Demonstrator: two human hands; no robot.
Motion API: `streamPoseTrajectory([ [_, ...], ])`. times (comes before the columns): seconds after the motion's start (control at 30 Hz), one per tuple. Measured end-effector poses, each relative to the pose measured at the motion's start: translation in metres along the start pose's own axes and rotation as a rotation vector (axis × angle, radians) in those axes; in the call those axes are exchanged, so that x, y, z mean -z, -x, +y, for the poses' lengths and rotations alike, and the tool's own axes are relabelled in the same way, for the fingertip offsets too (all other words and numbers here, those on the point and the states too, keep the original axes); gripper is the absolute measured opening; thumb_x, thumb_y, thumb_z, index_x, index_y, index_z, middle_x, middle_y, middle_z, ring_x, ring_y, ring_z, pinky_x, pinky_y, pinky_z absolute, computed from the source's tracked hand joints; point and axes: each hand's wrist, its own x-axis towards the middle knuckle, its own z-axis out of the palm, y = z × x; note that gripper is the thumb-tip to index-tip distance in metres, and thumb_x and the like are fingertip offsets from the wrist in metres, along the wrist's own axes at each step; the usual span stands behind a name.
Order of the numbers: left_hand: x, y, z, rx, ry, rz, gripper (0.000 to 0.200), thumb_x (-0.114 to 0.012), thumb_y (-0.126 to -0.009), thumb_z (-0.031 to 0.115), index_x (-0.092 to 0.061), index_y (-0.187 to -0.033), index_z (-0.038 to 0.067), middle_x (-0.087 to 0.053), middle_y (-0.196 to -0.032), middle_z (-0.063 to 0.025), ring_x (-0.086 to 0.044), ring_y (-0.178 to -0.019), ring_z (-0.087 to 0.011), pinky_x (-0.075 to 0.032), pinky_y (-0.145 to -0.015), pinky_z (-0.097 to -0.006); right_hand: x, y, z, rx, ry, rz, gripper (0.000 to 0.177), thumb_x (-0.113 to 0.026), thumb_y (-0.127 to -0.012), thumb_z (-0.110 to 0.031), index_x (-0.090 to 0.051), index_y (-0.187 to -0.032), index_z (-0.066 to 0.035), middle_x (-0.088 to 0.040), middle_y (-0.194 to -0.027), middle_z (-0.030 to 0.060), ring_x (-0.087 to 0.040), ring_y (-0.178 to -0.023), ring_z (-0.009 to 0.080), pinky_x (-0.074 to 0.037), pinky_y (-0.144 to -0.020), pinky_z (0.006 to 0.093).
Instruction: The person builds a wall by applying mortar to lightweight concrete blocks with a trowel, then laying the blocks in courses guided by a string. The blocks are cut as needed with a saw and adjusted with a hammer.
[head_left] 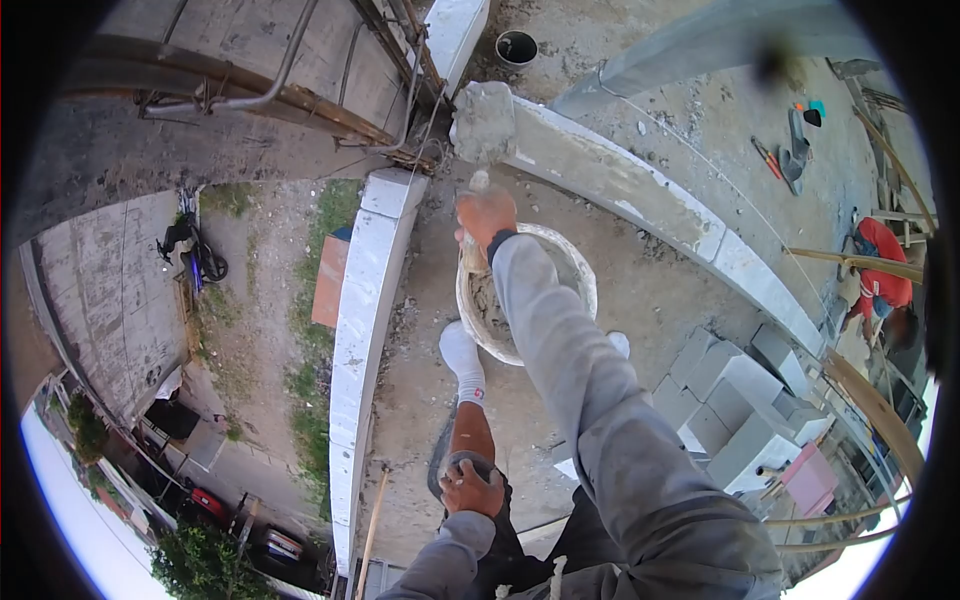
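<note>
My right hand [487, 213] is closed around a tool with a pale knobbed end [480, 181], possibly a trowel; most of it is hidden by my fingers. The hand is over the far left rim of a round, mortar-crusted tub [578, 262]. Grey wet mortar [490, 305] shows inside, partly covered by my right sleeve. Just beyond the hand, mortar [484, 120] coats the end of a low block wall [610, 175]. My left hand [472, 490] rests on my bent left knee, fingers spread over dark grey cloth.
A white block wall [360, 350] runs along my left, with a lower yard beyond. Grey blocks [725, 390] are stacked at right. A bucket [516, 48] stands at the top. Someone in a red shirt [885, 262] bends at far right. A string line [700, 150] crosses upper right.
</note>
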Motion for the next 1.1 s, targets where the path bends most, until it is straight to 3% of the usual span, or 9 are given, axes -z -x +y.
streamPoseTrajectory([
  [0.1,-0.004,0.0,-0.003,-0.026,0.021,0.022,0.062,-0.059,-0.073,0.037,-0.045,-0.122,0.002,-0.04,-0.125,-0.0272,-0.037,-0.114,-0.0467,-0.036,-0.091,-0.0523,-0.003,-0.019,0.004,-0.024,0.047,-0.037,0.02,-0.05,-0.074,-0.013,-0.058,-0.074,0.006,-0.06,-0.062,0.0172,-0.057,-0.042,0.0275,-0.046,-0.042,0.035],
  [0.2,-0.002,0.001,-0.004,-0.02,0.017,0.027,0.062,-0.059,-0.073,0.037,-0.045,-0.121,0.002,-0.041,-0.124,-0.0276,-0.037,-0.114,-0.0467,-0.037,-0.09,-0.052,-0.006,-0.033,0.025,0.404,0.299,-0.216,0.015,-0.054,-0.073,-0.012,-0.056,-0.077,0.002,-0.058,-0.064,0.0132,-0.055,-0.042,0.0249,-0.044,-0.039,0.0346],
  [0.27,0.002,0.0,-0.003,-0.002,0.005,0.012,0.062,-0.059,-0.073,0.037,-0.044,-0.122,0.002,-0.041,-0.124,-0.0275,-0.038,-0.113,-0.0468,-0.037,-0.09,-0.0522,0.004,0.01,-0.018,-0.136,-0.113,-0.207,0.01,-0.056,-0.074,-0.011,-0.055,-0.077,-0.002,-0.054,-0.063,0.0088,-0.054,-0.044,0.0229,-0.043,-0.037,0.0339],
  [0.5,-0.001,-0.002,-0.012,-0.037,-0.021,0.016,0.063,-0.06,-0.073,0.039,-0.043,-0.121,0.002,-0.04,-0.124,-0.027,-0.039,-0.113,-0.0463,-0.037,-0.091,-0.0513,0.071,0.04,0.017,-0.122,-0.216,-0.352,0.017,-0.062,-0.074,-0.017,-0.052,-0.076,-0.003,-0.05,-0.06,0.0049,-0.049,-0.043,0.0154,-0.042,-0.039,0.0293],
  [0.63,0.001,-0.004,-0.014,-0.043,-0.024,-0.008,0.065,-0.059,-0.073,0.039,-0.042,-0.123,0.001,-0.04,-0.126,-0.0263,-0.037,-0.115,-0.0461,-0.035,-0.093,-0.0505,0.135,0.099,0.046,-0.053,-0.03,-0.209,0.027,-0.065,-0.074,-0.019,-0.052,-0.092,-0.004,-0.053,-0.064,0.0047,-0.053,-0.05,0.015,-0.046,-0.044,0.0291],
  [0.77,0.001,-0.005,-0.015,-0.05,-0.048,-0.032,0.067,-0.059,-0.074,0.039,-0.041,-0.125,0.0,-0.039,-0.126,-0.0256,-0.035,-0.117,-0.0457,-0.034,-0.094,-0.0503,0.158,0.16,0.115,0.221,0.869,0.16,0.04,-0.058,-0.075,-0.026,-0.045,-0.105,-0.003,-0.061,-0.084,0.0201,-0.062,-0.077,0.0327,-0.048,-0.067,0.0431],
  [0.83,-0.001,-0.001,-0.015,-0.061,-0.062,-0.025,0.067,-0.059,-0.074,0.039,-0.041,-0.125,0.001,-0.039,-0.127,-0.0254,-0.036,-0.117,-0.0455,-0.034,-0.094,-0.0502,0.177,0.169,0.153,0.123,1.087,-0.042,0.04,-0.054,-0.075,-0.025,-0.045,-0.107,-0.004,-0.06,-0.092,0.0222,-0.058,-0.088,0.0385,-0.044,-0.075,0.0465],
  [0.97,0.0,-0.002,-0.007,-0.041,-0.055,0.006,0.062,-0.059,-0.074,0.037,-0.044,-0.122,0.001,-0.039,-0.126,-0.0288,-0.035,-0.117,-0.0484,-0.035,-0.094,-0.0519,0.178,0.168,0.183,0.106,1.079,-0.061,0.04,-0.055,-0.073,-0.024,-0.045,-0.107,-0.006,-0.061,-0.091,0.0187,-0.058,-0.087,0.0366,-0.044,-0.074,0.0453],
  [1.1,-0.009,0.002,-0.002,-0.042,-0.076,0.003,0.067,-0.059,-0.074,0.039,-0.04,-0.125,0.001,-0.039,-0.127,-0.025,-0.036,-0.117,-0.0452,-0.035,-0.093,-0.051,0.16,0.149,0.128,0.256,0.925,0.095,0.039,-0.056,-0.073,-0.023,-0.044,-0.106,-0.006,-0.061,-0.089,0.0165,-0.059,-0.086,0.0344,-0.045,-0.073,0.0451],
])
